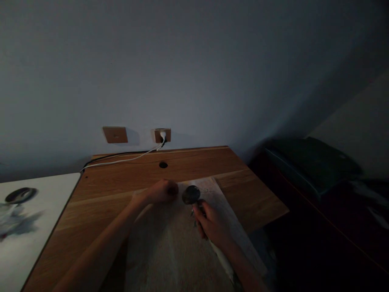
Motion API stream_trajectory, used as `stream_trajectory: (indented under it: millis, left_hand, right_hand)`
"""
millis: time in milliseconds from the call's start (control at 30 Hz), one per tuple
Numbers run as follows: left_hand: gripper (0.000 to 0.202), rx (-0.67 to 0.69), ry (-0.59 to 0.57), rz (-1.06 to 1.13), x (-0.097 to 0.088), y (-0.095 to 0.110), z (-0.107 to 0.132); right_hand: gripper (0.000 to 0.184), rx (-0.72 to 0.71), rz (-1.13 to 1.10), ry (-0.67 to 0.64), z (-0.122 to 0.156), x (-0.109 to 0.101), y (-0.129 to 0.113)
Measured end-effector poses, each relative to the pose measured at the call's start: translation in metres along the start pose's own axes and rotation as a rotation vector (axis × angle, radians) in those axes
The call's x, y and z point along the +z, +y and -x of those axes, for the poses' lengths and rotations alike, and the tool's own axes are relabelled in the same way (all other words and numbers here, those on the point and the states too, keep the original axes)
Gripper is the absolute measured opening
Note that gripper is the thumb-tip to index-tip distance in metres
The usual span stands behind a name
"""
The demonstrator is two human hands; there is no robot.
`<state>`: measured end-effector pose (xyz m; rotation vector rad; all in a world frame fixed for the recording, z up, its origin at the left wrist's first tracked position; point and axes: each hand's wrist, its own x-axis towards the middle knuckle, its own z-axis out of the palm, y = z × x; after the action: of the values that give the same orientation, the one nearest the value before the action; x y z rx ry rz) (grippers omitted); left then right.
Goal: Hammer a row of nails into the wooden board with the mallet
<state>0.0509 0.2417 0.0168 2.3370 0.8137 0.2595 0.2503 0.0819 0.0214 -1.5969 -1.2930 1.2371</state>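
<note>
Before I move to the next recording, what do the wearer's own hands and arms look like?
The left hand and right hand are ungloved. Both forearms look sleeveless as far as they show. In this dim light I can make out no watch or bracelet; rings are too small to judge.

A dark, round-headed tool [191, 194] is held over a pale, mottled board [176, 251], its head near the far edge. The board lies flat, partly shadowed, on the wooden table [252, 198]
</note>
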Motion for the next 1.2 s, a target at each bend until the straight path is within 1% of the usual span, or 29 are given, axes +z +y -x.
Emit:
stream_trajectory:
  millis: [100, 267, 467, 600, 733, 833, 933, 1000, 1100, 1200]
  left_hand:
    - [0.019, 0.015, -0.005, 0.006, 0.0, 0.001, 0.001]
    - [0.017, 0.019, 0.022, 0.016, 0.002, -0.003, 0.0]
    - [0.014, 0.026, 0.027, 0.038, 0.005, -0.009, -0.001]
    - [0.01, 0.049, 0.034, 0.029, 0.005, -0.011, -0.001]
    - [0.013, 0.08, 0.031, 0.065, 0.003, -0.011, 0.0]
    - [0.016, 0.08, 0.02, 0.085, 0.002, -0.01, 0.001]
    - [0.018, 0.071, 0.018, 0.092, 0.002, -0.009, 0.001]
    - [0.017, 0.067, 0.023, 0.092, 0.002, -0.008, 0.002]
    - [0.015, 0.058, 0.032, 0.097, 0.003, -0.009, 0.002]
    - [0.015, 0.062, 0.029, 0.104, 0.004, -0.011, 0.001]
  right_hand:
    - [0.036, -0.044, 0.051, -0.011, -0.008, 0.007, -0.005]
    - [0.03, -0.062, 0.095, -0.031, -0.016, 0.015, -0.004]
    - [0.031, -0.048, 0.074, -0.02, -0.012, 0.016, -0.007]
    - [0.027, -0.044, 0.15, -0.038, -0.01, 0.016, -0.009]
    - [0.03, -0.063, 0.126, -0.015, -0.009, 0.018, -0.007]
    - [0.033, -0.025, 0.128, -0.031, -0.008, 0.019, -0.004]
    - [0.034, -0.022, 0.118, -0.008, -0.009, 0.019, -0.003]
    - [0.033, -0.027, 0.122, 0.001, -0.008, 0.02, -0.004]
    - [0.031, -0.022, 0.138, -0.025, -0.008, 0.019, -0.007]
    - [0.033, -0.034, 0.145, -0.008, -0.007, 0.019, -0.008]
